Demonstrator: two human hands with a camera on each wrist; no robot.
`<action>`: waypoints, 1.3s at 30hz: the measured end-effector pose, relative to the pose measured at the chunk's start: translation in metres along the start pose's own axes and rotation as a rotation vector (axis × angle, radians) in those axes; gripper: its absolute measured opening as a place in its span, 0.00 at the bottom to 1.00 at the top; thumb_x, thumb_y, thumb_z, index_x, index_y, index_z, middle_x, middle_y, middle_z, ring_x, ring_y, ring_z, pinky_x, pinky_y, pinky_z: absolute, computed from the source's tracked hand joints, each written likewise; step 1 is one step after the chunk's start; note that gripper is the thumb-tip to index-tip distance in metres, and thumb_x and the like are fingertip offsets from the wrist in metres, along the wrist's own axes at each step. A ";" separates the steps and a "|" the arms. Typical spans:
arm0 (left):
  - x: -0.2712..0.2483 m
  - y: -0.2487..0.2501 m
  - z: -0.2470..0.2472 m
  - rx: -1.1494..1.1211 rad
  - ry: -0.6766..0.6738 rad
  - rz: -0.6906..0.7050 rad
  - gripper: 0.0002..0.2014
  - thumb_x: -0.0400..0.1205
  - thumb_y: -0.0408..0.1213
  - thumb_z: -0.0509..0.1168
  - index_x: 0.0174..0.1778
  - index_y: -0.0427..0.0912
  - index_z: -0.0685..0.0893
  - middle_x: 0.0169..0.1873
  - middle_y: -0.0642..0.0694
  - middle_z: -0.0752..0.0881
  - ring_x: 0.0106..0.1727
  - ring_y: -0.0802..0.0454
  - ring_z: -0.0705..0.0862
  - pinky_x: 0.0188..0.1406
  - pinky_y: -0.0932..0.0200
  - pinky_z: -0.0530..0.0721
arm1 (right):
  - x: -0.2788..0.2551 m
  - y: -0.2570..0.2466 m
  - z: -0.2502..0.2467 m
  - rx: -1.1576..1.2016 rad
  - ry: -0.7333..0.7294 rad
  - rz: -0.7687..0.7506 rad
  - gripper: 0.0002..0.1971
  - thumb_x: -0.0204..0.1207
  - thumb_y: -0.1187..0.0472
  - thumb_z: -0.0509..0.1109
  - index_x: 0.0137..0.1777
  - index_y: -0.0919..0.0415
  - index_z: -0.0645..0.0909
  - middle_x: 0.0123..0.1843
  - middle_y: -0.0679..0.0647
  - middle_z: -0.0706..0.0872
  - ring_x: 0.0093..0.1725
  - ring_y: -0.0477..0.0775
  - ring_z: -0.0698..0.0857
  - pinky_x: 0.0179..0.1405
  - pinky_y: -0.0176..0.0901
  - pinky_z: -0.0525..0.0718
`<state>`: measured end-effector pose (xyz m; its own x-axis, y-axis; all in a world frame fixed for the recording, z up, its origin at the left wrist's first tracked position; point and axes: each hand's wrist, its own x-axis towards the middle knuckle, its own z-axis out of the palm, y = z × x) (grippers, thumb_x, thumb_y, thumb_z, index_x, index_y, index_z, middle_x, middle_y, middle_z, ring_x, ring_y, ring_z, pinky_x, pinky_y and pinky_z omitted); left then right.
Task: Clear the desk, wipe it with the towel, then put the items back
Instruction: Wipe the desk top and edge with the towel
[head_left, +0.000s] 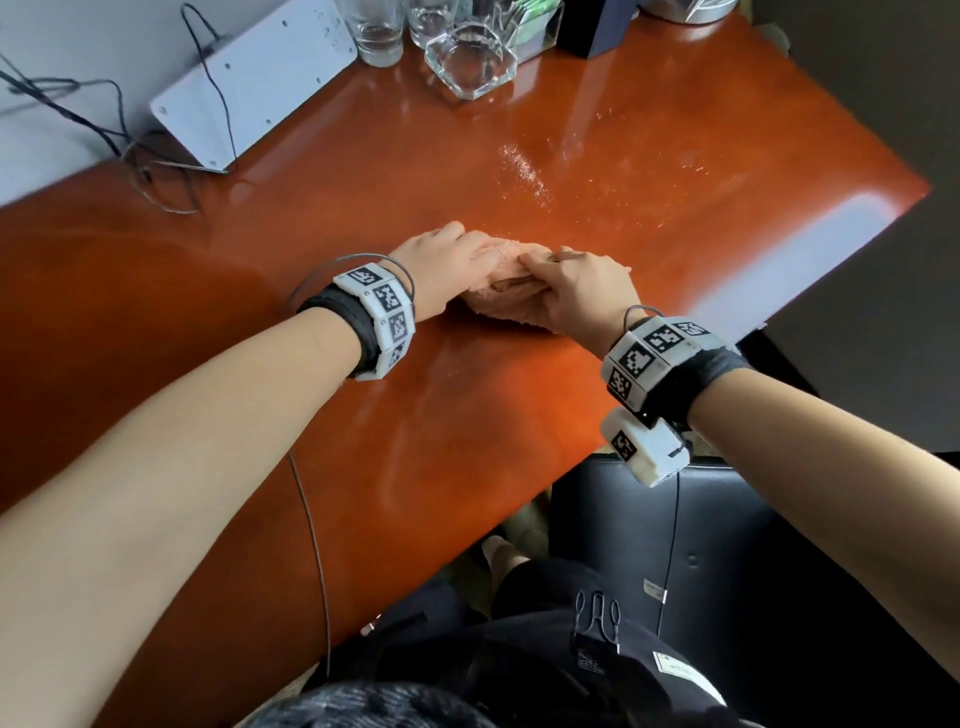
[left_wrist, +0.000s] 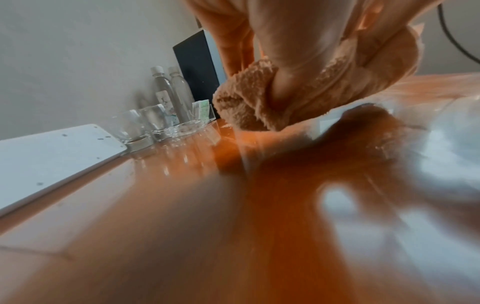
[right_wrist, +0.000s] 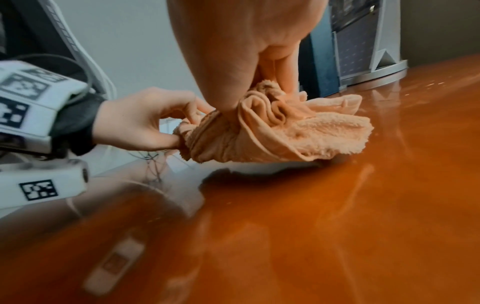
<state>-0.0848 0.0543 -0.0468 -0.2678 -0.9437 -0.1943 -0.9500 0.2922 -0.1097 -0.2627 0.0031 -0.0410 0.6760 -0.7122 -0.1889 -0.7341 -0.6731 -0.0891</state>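
A crumpled peach towel (head_left: 511, 291) (right_wrist: 298, 133) (left_wrist: 249, 102) lies bunched in the middle of the glossy orange-brown desk (head_left: 467, 415). My left hand (head_left: 452, 260) (right_wrist: 145, 121) grips its left end with curled fingers and thumb. My right hand (head_left: 576, 291) (right_wrist: 233, 61) grips the bunch from above, thumb and fingers pinching the folds. Most of the towel is hidden under the hands in the head view. White crumbs or specks (head_left: 524, 169) lie scattered on the desk beyond the towel.
Along the desk's far edge stand two drinking glasses (head_left: 376, 31), a faceted glass ashtray (head_left: 470, 60), a clear holder with sachets (head_left: 535, 26), a dark box (head_left: 602, 26) and water bottles (left_wrist: 166, 92). A white panel (head_left: 249, 88) with cables leans at the back left. A dark chair (head_left: 727, 545) sits below right.
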 end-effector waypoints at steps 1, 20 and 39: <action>-0.010 -0.005 0.002 0.010 0.051 0.039 0.28 0.71 0.16 0.65 0.68 0.36 0.73 0.69 0.39 0.75 0.62 0.39 0.76 0.53 0.50 0.81 | -0.003 -0.010 0.001 -0.004 0.034 -0.019 0.22 0.78 0.52 0.63 0.72 0.56 0.73 0.55 0.65 0.81 0.52 0.68 0.84 0.46 0.54 0.80; -0.129 -0.027 0.017 0.105 -0.058 0.343 0.09 0.59 0.32 0.76 0.32 0.39 0.84 0.56 0.31 0.85 0.52 0.33 0.85 0.46 0.44 0.86 | -0.064 -0.109 0.039 -0.098 0.003 -0.177 0.28 0.68 0.46 0.61 0.66 0.57 0.81 0.55 0.64 0.86 0.68 0.72 0.78 0.56 0.82 0.72; -0.088 -0.017 0.018 0.140 -0.313 0.072 0.31 0.82 0.21 0.50 0.78 0.55 0.60 0.82 0.36 0.50 0.80 0.35 0.56 0.76 0.44 0.63 | -0.046 -0.095 0.037 0.124 -0.265 0.034 0.33 0.82 0.55 0.59 0.83 0.46 0.46 0.83 0.62 0.50 0.83 0.65 0.48 0.77 0.58 0.61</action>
<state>-0.0422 0.1354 -0.0456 -0.2509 -0.8329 -0.4933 -0.8932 0.3956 -0.2136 -0.2264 0.1071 -0.0600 0.6230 -0.6460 -0.4410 -0.7690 -0.6090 -0.1944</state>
